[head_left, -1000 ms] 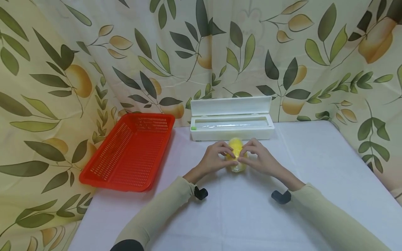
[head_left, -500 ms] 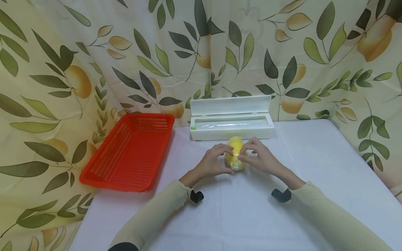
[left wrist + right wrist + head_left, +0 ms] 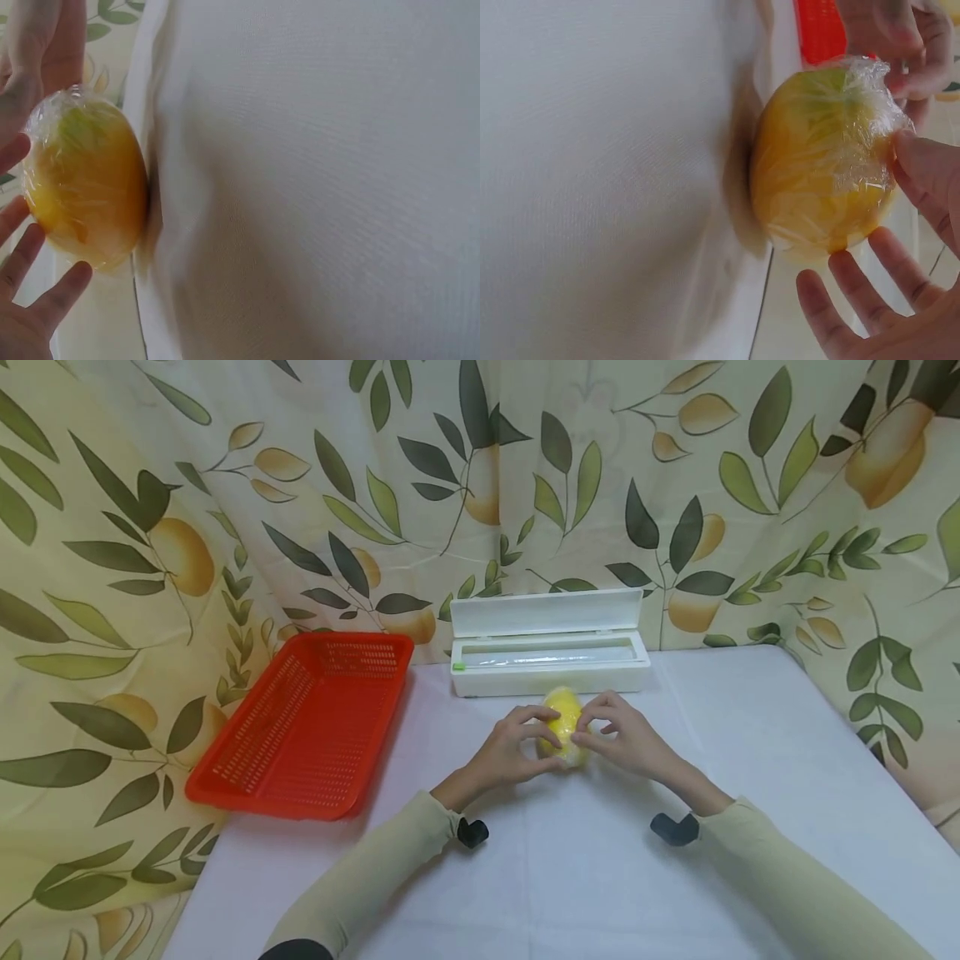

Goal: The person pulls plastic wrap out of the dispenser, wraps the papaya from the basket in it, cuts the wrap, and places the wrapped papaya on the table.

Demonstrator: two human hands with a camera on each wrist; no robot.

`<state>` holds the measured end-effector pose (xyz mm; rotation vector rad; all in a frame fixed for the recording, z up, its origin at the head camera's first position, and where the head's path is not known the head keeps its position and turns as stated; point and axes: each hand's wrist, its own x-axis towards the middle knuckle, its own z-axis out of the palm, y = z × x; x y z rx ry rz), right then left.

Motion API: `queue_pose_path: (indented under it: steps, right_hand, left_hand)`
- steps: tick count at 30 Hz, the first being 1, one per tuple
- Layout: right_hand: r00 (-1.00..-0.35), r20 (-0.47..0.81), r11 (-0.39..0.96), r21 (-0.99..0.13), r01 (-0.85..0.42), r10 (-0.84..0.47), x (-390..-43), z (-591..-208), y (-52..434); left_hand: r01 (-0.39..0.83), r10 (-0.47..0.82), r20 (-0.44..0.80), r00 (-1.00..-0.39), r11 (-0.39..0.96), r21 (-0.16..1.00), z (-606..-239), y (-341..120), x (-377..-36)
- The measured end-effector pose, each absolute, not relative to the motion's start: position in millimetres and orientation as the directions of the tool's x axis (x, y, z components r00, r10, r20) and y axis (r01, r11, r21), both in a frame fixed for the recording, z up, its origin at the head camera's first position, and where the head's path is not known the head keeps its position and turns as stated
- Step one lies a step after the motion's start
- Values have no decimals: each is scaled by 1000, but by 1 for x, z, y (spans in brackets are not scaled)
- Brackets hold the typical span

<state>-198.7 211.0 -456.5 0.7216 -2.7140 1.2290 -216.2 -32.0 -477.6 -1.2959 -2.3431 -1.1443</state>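
Note:
On the white table a yellow fruit (image 3: 561, 703) with a green end, maybe a mango, lies wrapped in clear cling film (image 3: 859, 161). My left hand (image 3: 517, 745) has its thumb and fingers curled round the fruit's left side. At the right side, my right hand (image 3: 626, 735) pinches the film near the fruit's top with thumb and forefinger. In the right wrist view its other fingers (image 3: 866, 289) are spread alongside the fruit. Wrinkled film bunches around the green end. The left wrist view shows the fruit (image 3: 94, 184) touching the tablecloth, with the left fingertips beside it.
Just behind the fruit stands a white cling film box (image 3: 551, 682) with its lid raised and a roll inside. A red perforated basket (image 3: 300, 735) sits at the left. A leaf-patterned curtain (image 3: 420, 527) hangs behind the white-covered table (image 3: 570, 877).
My left hand opened its fingers and thumb away from the middle of the fruit, then curled them back in on its left side. The right hand stays almost in place.

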Motion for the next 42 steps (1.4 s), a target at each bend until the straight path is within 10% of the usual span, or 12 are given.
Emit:
queue_pose_path:
  steps: [10,19,42]
  right_hand:
    - [-896,243,564,-707,-426,-372,-199,-458,206]
    - [-899,253,555,-717,-422,-357,-201,-457,204]
    - [-893,335,552,-703,-449,-300,-191,-462,193]
  left_hand:
    - [785,592,527,-610,359,505,-479,-28,-219]
    - [580,475,429,-769,235,780,-480,-26,-229]
    - [592,394,488,-779,208,778,-484,-25,-223]
